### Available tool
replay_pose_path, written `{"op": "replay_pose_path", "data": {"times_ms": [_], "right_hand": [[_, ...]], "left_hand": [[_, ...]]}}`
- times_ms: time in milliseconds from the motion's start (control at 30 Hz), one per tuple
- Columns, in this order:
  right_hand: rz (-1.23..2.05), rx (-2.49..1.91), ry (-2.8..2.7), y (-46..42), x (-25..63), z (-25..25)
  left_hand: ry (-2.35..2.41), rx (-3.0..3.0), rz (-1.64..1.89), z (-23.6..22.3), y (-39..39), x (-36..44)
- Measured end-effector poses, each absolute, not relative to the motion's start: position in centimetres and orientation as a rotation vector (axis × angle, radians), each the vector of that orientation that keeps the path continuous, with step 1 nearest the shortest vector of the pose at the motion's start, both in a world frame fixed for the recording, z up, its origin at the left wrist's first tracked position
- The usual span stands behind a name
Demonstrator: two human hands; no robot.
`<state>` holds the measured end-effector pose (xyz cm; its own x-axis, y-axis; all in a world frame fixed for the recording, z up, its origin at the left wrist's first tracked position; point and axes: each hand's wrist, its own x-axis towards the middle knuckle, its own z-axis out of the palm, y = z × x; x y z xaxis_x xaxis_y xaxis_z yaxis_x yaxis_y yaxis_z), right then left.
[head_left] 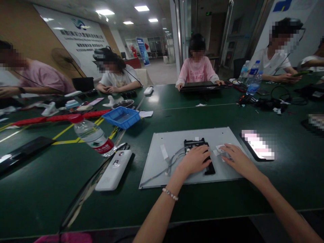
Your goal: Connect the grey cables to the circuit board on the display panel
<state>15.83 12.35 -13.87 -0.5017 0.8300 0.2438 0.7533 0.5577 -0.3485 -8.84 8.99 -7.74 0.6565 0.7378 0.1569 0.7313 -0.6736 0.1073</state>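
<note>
A grey flat panel [174, 140] lies on the green table in front of me. A black circuit module [194, 144] sits on its middle, with thin white cables [172, 161] running off to the left. My left hand [195, 160] rests on the module, fingers curled over its lower black strip. My right hand [236, 158] lies to the right of it, fingers laid on a small white label or connector [220, 148] on the panel. Whether either hand actually grips anything is hidden by the fingers.
A lit phone [257, 145] lies right of the panel. A white power bank [114, 169] and a water bottle [92, 135] lie to the left, with a blue bin [122, 117] behind them. Several people sit around the table [45, 189] with laptops and cables.
</note>
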Motion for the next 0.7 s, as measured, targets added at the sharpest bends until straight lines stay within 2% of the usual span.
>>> {"op": "replay_pose_path", "data": {"times_ms": [333,567,700], "right_hand": [[0.489,-1.271,-2.275,12.6,14.7,-12.8],[0.502,-1.253,-2.204,12.4,14.7,-12.9],[0.496,-1.236,-2.192,12.2,14.7,-12.8]], "left_hand": [[1.254,2.835,0.272,-7.7,9.0,-8.8],[1.274,2.803,0.296,-7.0,8.8,-8.7],[1.526,2.69,0.454,-5.3,8.9,-11.1]]}}
